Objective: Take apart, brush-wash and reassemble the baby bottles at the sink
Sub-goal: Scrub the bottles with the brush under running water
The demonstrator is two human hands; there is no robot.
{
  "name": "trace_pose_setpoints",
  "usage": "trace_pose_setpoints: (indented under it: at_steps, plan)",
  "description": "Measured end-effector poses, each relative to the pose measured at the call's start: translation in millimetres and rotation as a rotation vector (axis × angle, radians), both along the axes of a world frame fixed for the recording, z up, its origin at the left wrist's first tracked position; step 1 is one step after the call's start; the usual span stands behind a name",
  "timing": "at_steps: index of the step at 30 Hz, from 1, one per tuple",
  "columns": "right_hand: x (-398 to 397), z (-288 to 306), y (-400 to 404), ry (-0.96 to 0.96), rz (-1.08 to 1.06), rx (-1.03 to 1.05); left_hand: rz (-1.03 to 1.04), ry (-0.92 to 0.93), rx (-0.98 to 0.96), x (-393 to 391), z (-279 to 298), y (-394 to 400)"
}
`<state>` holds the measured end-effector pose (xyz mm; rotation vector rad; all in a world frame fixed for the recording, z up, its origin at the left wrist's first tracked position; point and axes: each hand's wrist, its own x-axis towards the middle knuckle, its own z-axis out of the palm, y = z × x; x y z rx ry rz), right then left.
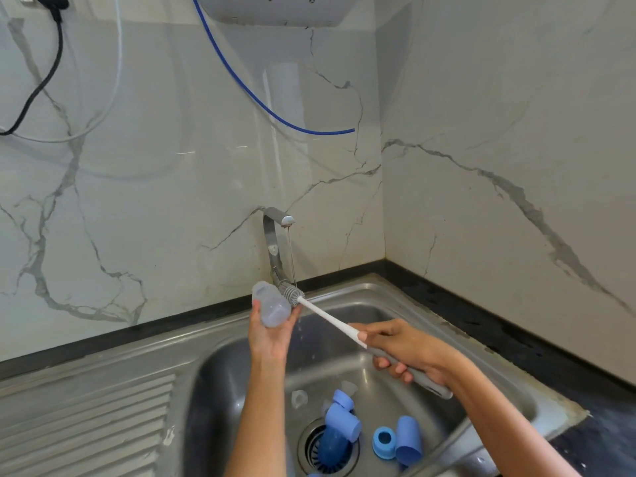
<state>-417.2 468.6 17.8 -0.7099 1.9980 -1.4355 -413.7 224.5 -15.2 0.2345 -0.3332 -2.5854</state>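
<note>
Hands (272, 333) (404, 352) hold bottle (272, 306) and brush (330, 320) over sink (430, 304).

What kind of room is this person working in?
Most likely a home kitchen: a steel sink with a ribbed drainboard, a tap running a thin stream, and marble-look walls. The left hand holds a baby bottle; the right hand holds a brush.

Blue caps (408, 440), grey-veined marble wall (172, 173)
</note>
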Motion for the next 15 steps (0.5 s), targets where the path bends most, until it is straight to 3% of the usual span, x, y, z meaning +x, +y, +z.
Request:
trace_pose_setpoints:
  at_steps: [3,6,10,15]
  plan:
    - [0.6,-1.9,-1.6,0.024,-0.056,-0.035,-0.092,-0.221,-0.251,3.8,-1.5,4.5]
    - [0.7,-5.0,-3.4,0.101,-0.076,-0.015,-0.057,-0.488,-0.395,4.5,-4.4,11.5]
    - [3.1,-10.2,-7.7,0.254,-0.075,0.096,-0.002,-0.574,-0.438,5.1,-8.5,3.2]
    - [2.0,-17.1,-12.6,0.337,-0.111,0.133,0.005,-0.600,-0.672,6.4,-3.2,7.1]
